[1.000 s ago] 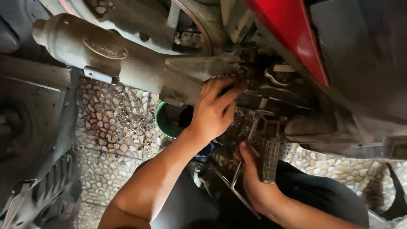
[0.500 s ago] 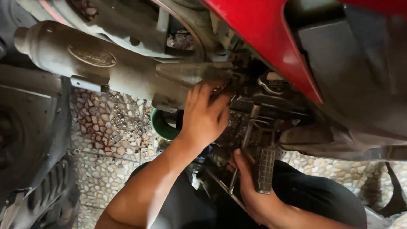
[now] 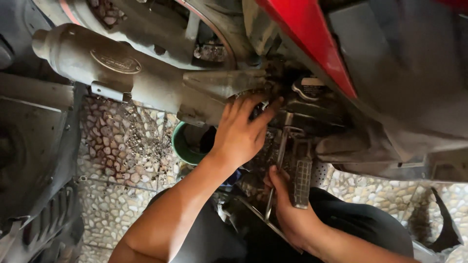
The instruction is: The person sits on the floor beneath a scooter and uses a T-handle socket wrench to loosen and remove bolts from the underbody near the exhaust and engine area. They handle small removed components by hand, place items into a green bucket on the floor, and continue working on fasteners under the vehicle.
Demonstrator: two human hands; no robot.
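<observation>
A motorbike lies over me, with a dusty grey exhaust muffler (image 3: 112,68) and a red body panel (image 3: 312,44). My left hand (image 3: 241,129) reaches up to the greasy engine underside, fingertips pressed on a part just right of the exhaust pipe's end. My right hand (image 3: 287,209) is lower, fingers curled around a thin metal rod (image 3: 277,168) next to the ribbed footrest pedal (image 3: 302,182). What the left fingertips pinch is hidden.
A green bowl (image 3: 183,146) sits on the pebble-patterned floor (image 3: 122,146) under the engine. A dark plastic cover (image 3: 34,204) lies at the left. My dark trousers (image 3: 360,224) fill the lower middle. A round black cap (image 3: 309,87) shows near the red panel.
The view shifted slightly. My left hand stayed at the engine underside, its fingers pushing a little further up and right. My right hand kept its grip near the pedal.
</observation>
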